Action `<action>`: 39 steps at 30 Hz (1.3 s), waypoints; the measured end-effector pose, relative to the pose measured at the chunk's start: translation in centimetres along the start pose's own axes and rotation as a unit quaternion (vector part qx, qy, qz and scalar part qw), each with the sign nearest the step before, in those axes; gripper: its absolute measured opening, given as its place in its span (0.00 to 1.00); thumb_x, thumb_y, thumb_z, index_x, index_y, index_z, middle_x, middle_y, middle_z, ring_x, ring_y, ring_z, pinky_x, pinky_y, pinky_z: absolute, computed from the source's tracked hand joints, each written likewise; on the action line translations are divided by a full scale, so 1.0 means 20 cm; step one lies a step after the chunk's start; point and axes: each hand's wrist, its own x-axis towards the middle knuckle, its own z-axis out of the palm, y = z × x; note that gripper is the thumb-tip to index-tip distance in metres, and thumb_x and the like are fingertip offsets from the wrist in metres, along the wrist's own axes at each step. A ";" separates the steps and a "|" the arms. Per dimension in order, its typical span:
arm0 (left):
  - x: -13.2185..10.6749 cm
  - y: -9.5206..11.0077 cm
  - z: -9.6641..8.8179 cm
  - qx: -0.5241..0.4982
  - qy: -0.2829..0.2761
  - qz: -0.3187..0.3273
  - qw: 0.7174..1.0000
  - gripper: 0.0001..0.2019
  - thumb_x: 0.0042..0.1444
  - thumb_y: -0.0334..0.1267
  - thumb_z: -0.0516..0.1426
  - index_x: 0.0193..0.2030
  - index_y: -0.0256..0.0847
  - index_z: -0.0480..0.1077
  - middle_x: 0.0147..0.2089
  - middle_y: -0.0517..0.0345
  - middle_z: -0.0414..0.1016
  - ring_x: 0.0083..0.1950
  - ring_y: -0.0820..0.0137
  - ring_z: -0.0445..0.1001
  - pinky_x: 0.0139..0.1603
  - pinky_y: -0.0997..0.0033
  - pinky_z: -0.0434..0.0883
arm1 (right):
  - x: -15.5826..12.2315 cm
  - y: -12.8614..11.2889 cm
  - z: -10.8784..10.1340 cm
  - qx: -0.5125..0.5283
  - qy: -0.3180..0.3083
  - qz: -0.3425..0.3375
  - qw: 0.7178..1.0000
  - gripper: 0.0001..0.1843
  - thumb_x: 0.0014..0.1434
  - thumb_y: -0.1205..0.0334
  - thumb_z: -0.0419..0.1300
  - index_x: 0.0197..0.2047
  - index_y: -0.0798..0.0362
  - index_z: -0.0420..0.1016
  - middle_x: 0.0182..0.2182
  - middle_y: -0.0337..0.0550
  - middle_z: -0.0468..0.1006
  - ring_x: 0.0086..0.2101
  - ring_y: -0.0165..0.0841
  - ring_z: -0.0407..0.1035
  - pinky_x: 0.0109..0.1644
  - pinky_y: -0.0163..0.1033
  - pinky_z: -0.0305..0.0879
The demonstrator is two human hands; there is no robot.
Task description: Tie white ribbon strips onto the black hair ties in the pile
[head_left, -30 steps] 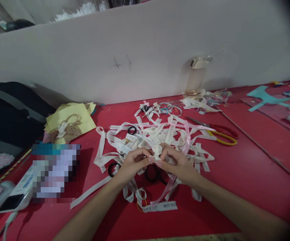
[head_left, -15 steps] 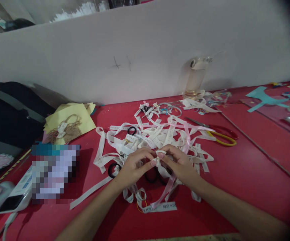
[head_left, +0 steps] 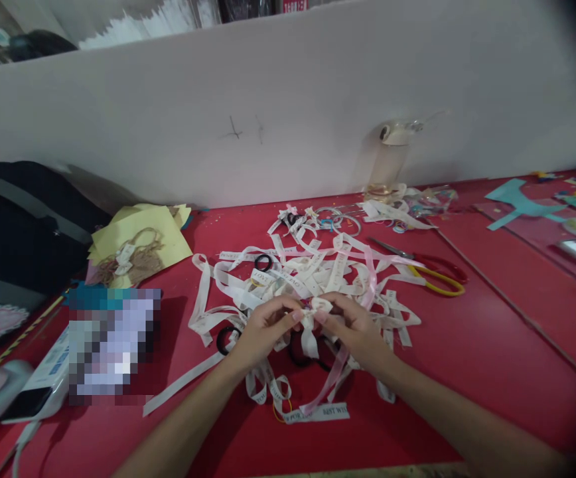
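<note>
Between my two hands is a white ribbon, gathered into a small knotted or bow-like shape with one end hanging down. My left hand pinches its left side between thumb and fingers. On the other side, my right hand grips it near an upper loop. Below and behind the fingers lies a loose pile of printed white ribbons, with a pink ribbon running through it. A black hair tie rests left of my left hand, and another black ring lies farther back. Dark loops under my hands are partly covered.
Scissors with red and yellow handles lie right of the pile. A clear bottle stands against the white partition. Yellow paper sheets, a dark bag and white devices are at the left. Teal paper is at the right.
The white ribbon between my fingers has turned, so its end now hangs down and an upper loop shows. My hands stay nearly in place; the view has shifted slightly.
</note>
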 end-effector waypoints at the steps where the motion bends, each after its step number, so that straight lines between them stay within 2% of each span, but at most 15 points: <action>1: 0.00 0.01 0.00 0.008 -0.003 0.006 1.000 0.10 0.56 0.42 0.57 0.34 0.36 0.70 0.34 0.57 0.68 0.31 0.76 0.66 0.31 0.77 0.65 | 0.00 0.00 0.00 -0.016 0.003 -0.001 1.000 0.12 0.57 0.51 0.59 0.37 0.52 0.72 0.28 0.38 0.74 0.28 0.29 0.67 0.32 0.33 0.63; 3: 0.00 0.02 0.00 0.009 -0.002 0.003 1.000 0.10 0.56 0.42 0.57 0.36 0.37 0.70 0.35 0.57 0.68 0.32 0.76 0.67 0.33 0.77 0.65 | 0.00 0.01 0.01 -0.033 0.013 -0.003 0.999 0.12 0.56 0.51 0.60 0.35 0.52 0.72 0.29 0.38 0.74 0.30 0.30 0.67 0.32 0.33 0.64; 7: 0.00 0.02 -0.01 -0.001 0.016 -0.005 1.000 0.15 0.57 0.44 0.56 0.49 0.40 0.66 0.38 0.56 0.69 0.33 0.75 0.67 0.33 0.76 0.66 | 0.00 0.03 0.00 -0.032 0.052 0.003 0.998 0.13 0.57 0.51 0.59 0.37 0.52 0.74 0.31 0.40 0.75 0.31 0.31 0.68 0.33 0.34 0.65; 10: 0.01 0.00 -0.02 0.026 0.005 -0.016 1.000 0.14 0.56 0.45 0.56 0.45 0.40 0.69 0.33 0.58 0.68 0.31 0.75 0.67 0.34 0.75 0.66 | 0.03 0.01 -0.03 -0.052 0.081 -0.019 0.995 0.12 0.58 0.52 0.58 0.38 0.51 0.75 0.33 0.41 0.76 0.35 0.34 0.70 0.40 0.36 0.66; 12: 0.01 -0.02 -0.02 0.039 -0.011 -0.032 0.999 0.14 0.57 0.46 0.55 0.44 0.40 0.70 0.35 0.57 0.70 0.31 0.74 0.67 0.31 0.76 0.66 | 0.07 -0.03 -0.07 -0.073 0.118 -0.035 0.990 0.11 0.59 0.53 0.57 0.40 0.50 0.74 0.36 0.42 0.76 0.38 0.35 0.69 0.44 0.38 0.65; 14: 0.01 -0.03 -0.02 0.050 -0.033 -0.032 0.998 0.14 0.57 0.45 0.55 0.45 0.40 0.71 0.36 0.55 0.71 0.31 0.74 0.68 0.30 0.76 0.65 | 0.14 -0.08 -0.11 -0.099 0.131 -0.069 0.984 0.11 0.60 0.54 0.56 0.40 0.50 0.74 0.43 0.43 0.75 0.44 0.36 0.68 0.49 0.39 0.62; 19: 0.01 -0.03 -0.02 0.077 -0.073 0.000 0.994 0.12 0.59 0.42 0.54 0.44 0.39 0.72 0.38 0.54 0.73 0.33 0.73 0.69 0.37 0.73 0.66 | 0.46 -0.16 -0.24 -0.194 0.108 -0.097 0.970 0.14 0.61 0.53 0.53 0.44 0.50 0.72 0.34 0.40 0.75 0.34 0.33 0.68 0.38 0.36 0.62; 21: 0.01 -0.02 -0.02 0.084 -0.080 0.007 0.993 0.11 0.59 0.41 0.54 0.43 0.39 0.73 0.39 0.53 0.74 0.37 0.70 0.71 0.41 0.72 0.66 | 0.62 -0.16 -0.27 -0.262 0.092 -0.095 0.956 0.16 0.62 0.55 0.50 0.49 0.49 0.70 0.26 0.37 0.72 0.24 0.30 0.64 0.30 0.34 0.59; 23: 0.01 -0.02 -0.02 0.085 -0.087 0.012 0.992 0.11 0.59 0.40 0.53 0.43 0.39 0.73 0.39 0.53 0.74 0.40 0.69 0.71 0.43 0.71 0.66 | 0.77 -0.14 -0.28 -0.357 0.053 -0.093 0.928 0.18 0.62 0.60 0.49 0.54 0.48 0.68 0.24 0.36 0.72 0.21 0.29 0.62 0.28 0.34 0.57; 26: 0.01 -0.02 -0.02 0.085 -0.099 0.015 0.991 0.11 0.59 0.40 0.53 0.43 0.38 0.73 0.38 0.52 0.75 0.40 0.69 0.72 0.45 0.71 0.66 | 0.97 -0.10 -0.27 -0.536 -0.027 -0.110 0.836 0.20 0.58 0.63 0.53 0.55 0.46 0.68 0.31 0.41 0.78 0.30 0.34 0.69 0.33 0.35 0.58; 27: 0.01 -0.02 -0.02 0.085 -0.101 0.014 0.991 0.11 0.59 0.40 0.53 0.43 0.38 0.73 0.38 0.52 0.75 0.40 0.69 0.72 0.45 0.71 0.66 | 1.02 -0.08 -0.26 -0.550 -0.035 -0.107 0.827 0.20 0.56 0.64 0.56 0.53 0.46 0.71 0.35 0.43 0.78 0.33 0.36 0.70 0.35 0.36 0.59; 30: 0.01 -0.03 -0.02 0.083 -0.105 0.009 0.991 0.12 0.59 0.41 0.53 0.43 0.37 0.72 0.37 0.52 0.75 0.39 0.70 0.72 0.44 0.71 0.67 | 1.13 -0.03 -0.25 -0.560 -0.047 -0.104 0.820 0.13 0.53 0.61 0.61 0.43 0.46 0.77 0.36 0.45 0.79 0.36 0.40 0.71 0.39 0.39 0.60; 33: 0.01 -0.03 -0.02 0.077 -0.111 0.006 0.991 0.12 0.60 0.40 0.53 0.43 0.36 0.73 0.37 0.52 0.75 0.38 0.71 0.72 0.43 0.73 0.66 | 1.16 -0.01 -0.26 -0.556 -0.025 -0.109 0.823 0.09 0.55 0.56 0.59 0.38 0.46 0.79 0.36 0.43 0.80 0.38 0.41 0.72 0.41 0.40 0.61; 37: 0.02 -0.02 -0.02 0.077 -0.115 0.007 0.990 0.12 0.60 0.40 0.53 0.43 0.35 0.73 0.36 0.52 0.74 0.38 0.72 0.71 0.44 0.74 0.66 | 1.15 -0.04 -0.31 -0.524 0.026 -0.133 0.841 0.17 0.62 0.49 0.50 0.42 0.47 0.76 0.38 0.42 0.80 0.39 0.37 0.72 0.41 0.36 0.61; 39: 0.02 -0.02 -0.02 0.080 -0.115 0.009 0.990 0.12 0.60 0.40 0.53 0.43 0.34 0.73 0.37 0.52 0.74 0.39 0.71 0.72 0.44 0.74 0.66 | 1.14 -0.06 -0.34 -0.473 0.074 -0.152 0.865 0.20 0.64 0.48 0.45 0.43 0.49 0.74 0.35 0.41 0.78 0.34 0.34 0.71 0.38 0.34 0.60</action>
